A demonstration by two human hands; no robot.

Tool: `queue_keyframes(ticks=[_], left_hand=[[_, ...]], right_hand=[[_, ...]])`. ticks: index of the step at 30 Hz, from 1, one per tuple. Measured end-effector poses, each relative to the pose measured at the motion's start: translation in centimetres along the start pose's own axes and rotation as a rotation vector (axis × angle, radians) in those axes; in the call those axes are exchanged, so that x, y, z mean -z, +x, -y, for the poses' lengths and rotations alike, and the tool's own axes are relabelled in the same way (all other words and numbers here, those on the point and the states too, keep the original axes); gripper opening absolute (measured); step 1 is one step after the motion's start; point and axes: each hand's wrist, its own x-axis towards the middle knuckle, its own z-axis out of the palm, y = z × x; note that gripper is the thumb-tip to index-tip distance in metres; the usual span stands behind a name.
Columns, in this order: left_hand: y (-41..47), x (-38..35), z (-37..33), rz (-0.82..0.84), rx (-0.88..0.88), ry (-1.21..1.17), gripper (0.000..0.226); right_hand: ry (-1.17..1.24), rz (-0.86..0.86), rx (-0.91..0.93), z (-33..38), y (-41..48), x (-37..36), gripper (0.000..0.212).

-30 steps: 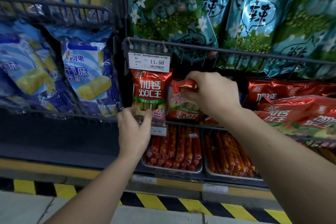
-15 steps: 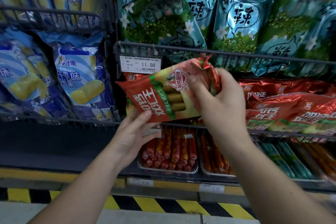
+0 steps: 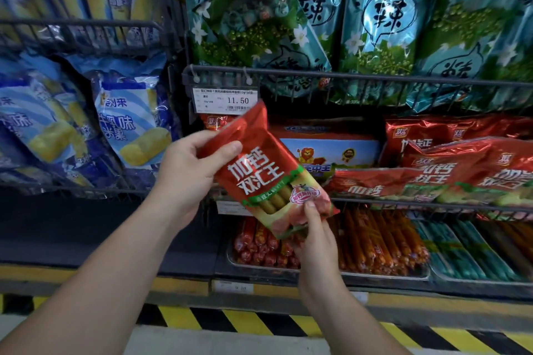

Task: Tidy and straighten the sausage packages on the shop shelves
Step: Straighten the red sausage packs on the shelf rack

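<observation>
Nearest, a yellow-and-black floor stripe runs below the shelving. Above it, the red sausage package is held clear of the shelf, tilted, with its top toward the upper left. The left hand is closed on its upper edge, thumb laid across the front. The right hand pinches the lower corner. So both grips are clamped on the one pack.

The step in hand is judged to be turning the pack upright before it is set back. The pack would best be rotated until its print reads level. It could then be lowered behind the wire rail at the left end of the middle shelf, face forward. The bottom edge should be seated first, so that it does not slump like the red packs lying askew to the right. The foil looks slippery, so a hold at both ends is advisable.

On the held pack, "加钙" and "双汇王" can be read in white. Below, loose sausages are laid in trays. Further back, a box with a cartoon lion is seen. A price tag reads "11.50". On the teal packs above it, the "双汇" logo and a large "辣" are legible. On the blue packs to the left, "味" can be made out.
</observation>
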Motion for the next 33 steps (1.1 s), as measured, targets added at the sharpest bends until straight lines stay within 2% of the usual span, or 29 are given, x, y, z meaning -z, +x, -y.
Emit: queue_keyframes(ticks=[4, 7, 10, 12, 15, 18, 23, 27, 33], left_hand=[[0.3, -2.3, -1.1, -0.031, -0.147, 0.214, 0.006], [0.4, -3.5, -1.6, -0.046, -0.206, 0.316, 0.004], [0.8, -4.3, -2.1, -0.048, -0.241, 0.395, 0.005], [1.0, -4.7, -2.3, -0.021, -0.244, 0.415, 0.005], [1.0, -5.3, -2.5, 0.012, -0.291, 0.442, 0.009], [1.2, -5.4, -2.7, -0.013, -0.350, 0.448, 0.013], [1.6, -5.4, -3.0, -0.030, -0.472, 0.472, 0.005], [2.3, -5.8, -2.6, -0.020, -0.483, 0.460, 0.007], [3.6, -6.9, 0.6, 0.064, -0.389, 0.637, 0.014]], right_hand=[[-0.064, 0.004, -0.120, 0.0, 0.7, 0.4, 0.053], [-0.171, 0.004, -0.110, 0.4, 0.9, 0.7, 0.051], [-0.304, -0.012, -0.002, 1.0, 0.6, 0.4, 0.044], [-0.406, -0.036, 0.136, 1.4, 0.5, 0.1, 0.039], [-0.508, 0.014, 0.296, 2.3, 0.4, -0.2, 0.032], [-0.493, 0.096, 0.361, 2.8, 0.9, -0.3, 0.034], [-0.449, 0.157, 0.411, 3.2, 1.8, -0.7, 0.034], [-0.465, 0.126, 0.431, 3.3, 2.9, -1.1, 0.037], [-0.588, 0.086, 0.404, 2.8, 4.4, -0.6, 0.043]])
